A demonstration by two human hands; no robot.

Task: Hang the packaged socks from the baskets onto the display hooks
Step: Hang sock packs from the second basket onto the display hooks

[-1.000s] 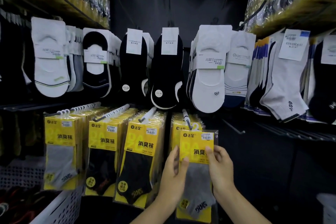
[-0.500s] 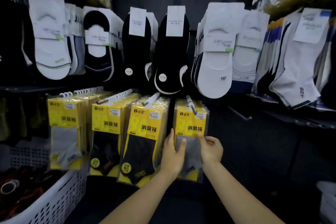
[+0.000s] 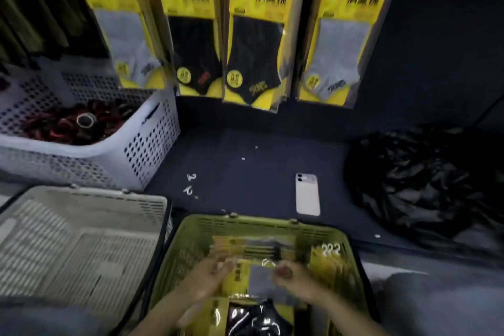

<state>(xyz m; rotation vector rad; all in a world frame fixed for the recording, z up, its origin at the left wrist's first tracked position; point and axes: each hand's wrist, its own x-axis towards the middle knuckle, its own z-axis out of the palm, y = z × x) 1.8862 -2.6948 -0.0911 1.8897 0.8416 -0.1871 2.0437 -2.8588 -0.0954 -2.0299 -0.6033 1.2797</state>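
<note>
Lower centre: left hand (image 3: pixel 210 274) flat on yellow plastic grey-sock pack (image 3: pixel 257 278) inside green slatted plastic basket (image 3: pixel 261 222); right hand (image 3: pixel 290 278) curled at pack edge, pinch unconfirmed (blur). Risk: slick film slips; neighbouring packs (image 3: pixel 326 267) drag out.

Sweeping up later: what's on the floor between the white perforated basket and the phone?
Two small white hooks lie between the white basket and the phone, seen in the head view.
</note>
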